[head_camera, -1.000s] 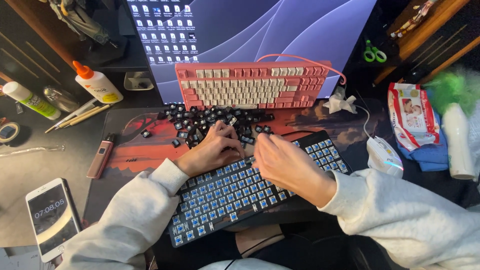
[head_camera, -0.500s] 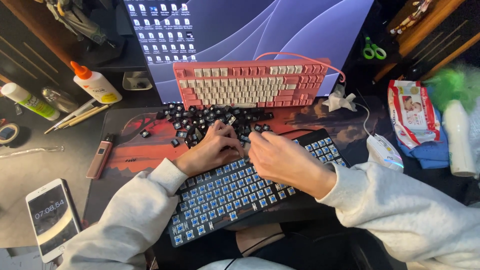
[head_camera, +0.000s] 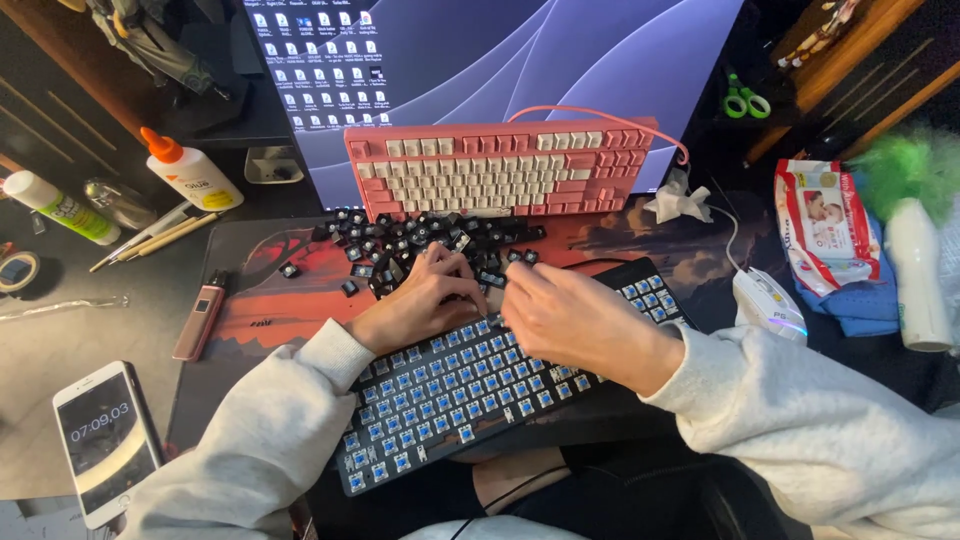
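Black keyboard (head_camera: 470, 395), caps stripped and blue switches bare, lies slantwise, its long axis rising from the near left to the far right. Both hands sit at its far edge, mid-length. Left hand (head_camera: 420, 305) rests curled, fingertips at the far row; whether they pinch anything cannot be told. Right hand (head_camera: 575, 320) lies just beside it, fingers bunched toward the left hand, grip hidden. Loose black keycaps (head_camera: 420, 240) are heaped just beyond the keyboard, directly ahead of the left fingertips, the nearer hand. Pink keyboard (head_camera: 500, 165) stands past the heap.

pink keyboard (head_camera: 500, 170), glue bottle (head_camera: 190, 172), phone (head_camera: 105, 438), mouse (head_camera: 768, 303).
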